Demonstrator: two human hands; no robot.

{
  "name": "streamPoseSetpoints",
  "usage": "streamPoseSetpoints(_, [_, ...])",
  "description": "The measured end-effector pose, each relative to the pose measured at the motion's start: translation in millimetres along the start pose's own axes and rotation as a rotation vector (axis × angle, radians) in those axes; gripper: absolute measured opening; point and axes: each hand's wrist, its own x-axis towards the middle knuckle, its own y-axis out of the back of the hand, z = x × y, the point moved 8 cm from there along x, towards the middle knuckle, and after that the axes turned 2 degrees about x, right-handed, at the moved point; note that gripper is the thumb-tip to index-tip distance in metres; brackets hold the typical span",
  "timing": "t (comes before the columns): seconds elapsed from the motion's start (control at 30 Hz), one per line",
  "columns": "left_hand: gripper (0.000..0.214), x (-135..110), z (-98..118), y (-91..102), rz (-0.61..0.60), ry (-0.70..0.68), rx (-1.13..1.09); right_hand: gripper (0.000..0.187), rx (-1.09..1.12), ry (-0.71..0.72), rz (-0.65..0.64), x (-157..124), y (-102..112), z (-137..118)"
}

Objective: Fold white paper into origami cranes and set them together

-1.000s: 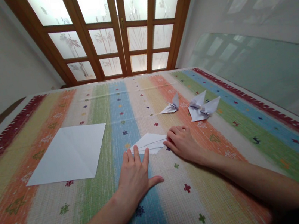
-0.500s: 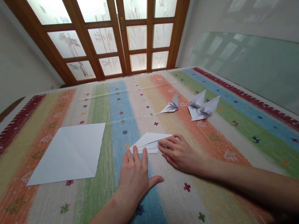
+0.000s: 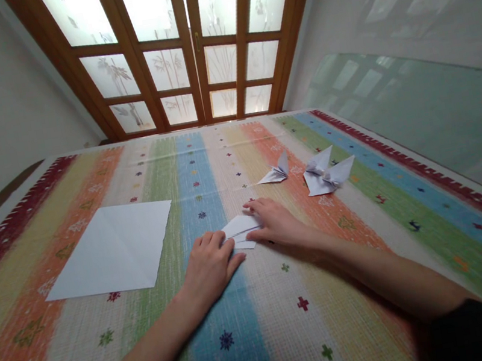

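A white sheet folded into a narrow, layered piece of paper [image 3: 239, 226] lies flat on the striped tablecloth in front of me. My left hand [image 3: 210, 261] covers its left end, the fingers bent and closed over the paper, with the thumb beside them. Over the right end lies my right hand [image 3: 277, 221], its fingers stretched along the far side and its thumb apart at the near side. Both ends of the folded paper are hidden under my hands.
A flat white paper sheet [image 3: 112, 249] with one ragged edge lies to the left. Beyond my right hand stand a small folded paper piece [image 3: 275, 172] and a larger paper cluster with pointed tips [image 3: 326, 174]. The tablecloth [image 3: 156, 340] has coloured stripes.
My right hand has shifted up and opened, its fingers now reaching past the paper's far edge. My left hand's fingers have gone from spread out to bent over the left end.
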Motion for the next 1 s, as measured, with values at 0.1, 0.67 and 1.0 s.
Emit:
streamPoseSetpoints(0.1, [0.017,3.0,-14.0,-1.4,0.088,0.028,-0.133,0.051,-0.022,-0.002,-0.117,12.2,-6.8,0.2])
streamPoseSetpoints(0.67, [0.017,0.1,3.7,0.0,0.161,-0.174,0.162,0.018,0.266,0.148,0.002,27.3,-13.8,-4.6])
streamPoseSetpoints(1.0, [0.024,-8.2,9.7,3.2,0.228,-0.178,0.277,0.014,0.172,0.462,0.082,18.2,-16.3,-10.2])
